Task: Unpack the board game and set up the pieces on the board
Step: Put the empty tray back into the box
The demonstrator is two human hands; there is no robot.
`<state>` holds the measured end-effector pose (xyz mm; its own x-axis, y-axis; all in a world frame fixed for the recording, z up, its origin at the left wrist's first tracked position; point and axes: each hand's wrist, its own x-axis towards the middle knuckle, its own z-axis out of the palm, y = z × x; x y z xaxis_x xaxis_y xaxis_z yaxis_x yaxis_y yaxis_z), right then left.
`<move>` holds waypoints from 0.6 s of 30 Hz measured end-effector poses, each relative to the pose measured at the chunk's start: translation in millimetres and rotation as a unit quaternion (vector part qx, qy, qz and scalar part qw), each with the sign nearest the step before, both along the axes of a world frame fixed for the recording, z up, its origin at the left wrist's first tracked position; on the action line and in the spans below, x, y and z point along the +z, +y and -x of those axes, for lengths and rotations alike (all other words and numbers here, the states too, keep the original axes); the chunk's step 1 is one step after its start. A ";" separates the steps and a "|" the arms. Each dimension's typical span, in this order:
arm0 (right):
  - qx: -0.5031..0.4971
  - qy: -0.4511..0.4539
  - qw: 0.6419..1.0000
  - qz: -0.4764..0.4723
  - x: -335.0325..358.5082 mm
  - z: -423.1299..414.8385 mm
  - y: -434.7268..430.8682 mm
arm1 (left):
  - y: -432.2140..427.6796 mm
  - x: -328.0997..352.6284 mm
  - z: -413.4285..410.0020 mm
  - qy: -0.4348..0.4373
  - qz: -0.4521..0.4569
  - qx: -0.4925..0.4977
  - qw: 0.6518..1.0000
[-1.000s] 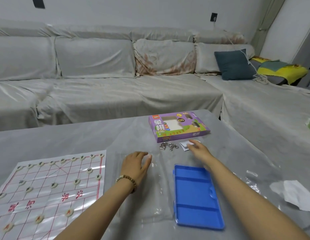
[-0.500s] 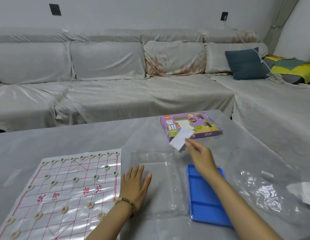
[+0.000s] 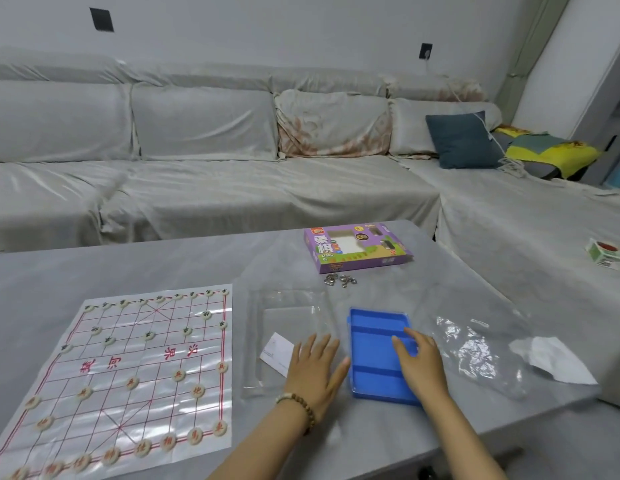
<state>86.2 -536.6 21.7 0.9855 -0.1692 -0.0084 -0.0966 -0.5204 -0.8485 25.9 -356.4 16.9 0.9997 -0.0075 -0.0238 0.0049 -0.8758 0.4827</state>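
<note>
The board (image 3: 128, 358) lies at the lower left of the frame on the worktop (image 3: 163, 265), with pieces (image 3: 196, 390) standing along both its ends, so setting up seems done. What remains looks like tidying the packaging. The left hand (image 3: 315, 365) rests flat, fingers straight, at the clear tray (image 3: 287, 306) beside a white card (image 3: 279, 351). The right hand (image 3: 419, 358) lies loosely on the empty blue tray (image 3: 370, 362), gripping nothing. Next, probably: nest the two trays without nudging the board.
</note>
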 end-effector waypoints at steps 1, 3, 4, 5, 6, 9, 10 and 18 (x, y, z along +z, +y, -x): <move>-0.009 0.016 1.000 0.020 -6.4 -2.4 -7.4 | -7.9 -0.2 -4.0 0.007 -0.011 -0.012 1.000; -0.007 0.062 0.998 0.020 -17.2 -4.3 -18.1 | -22.0 0.7 -9.1 0.030 -0.041 -0.031 0.998; 0.000 0.082 0.997 -0.001 -22.5 -4.8 -22.3 | -27.5 -0.1 -11.4 0.042 -0.060 -0.035 0.997; 0.003 0.098 0.995 -0.016 -26.8 -4.7 -25.4 | -31.8 -1.7 -13.9 0.053 -0.076 -0.035 0.995; 0.005 0.103 0.994 -0.028 -30.8 -5.1 -27.4 | -35.7 -4.0 -15.7 0.060 -0.086 -0.029 0.994; -0.010 0.088 0.993 -0.073 -26.3 -2.6 -24.0 | -41.7 -8.6 -14.6 0.059 -0.078 -0.010 0.995; -0.015 0.082 0.990 -0.111 -23.1 -1.4 -21.9 | -41.0 -9.7 -14.0 0.058 -0.062 -0.008 0.996; -0.003 -0.049 0.975 -0.216 26.9 6.8 -15.9 | -17.0 -9.7 -10.5 0.061 -0.012 0.115 0.991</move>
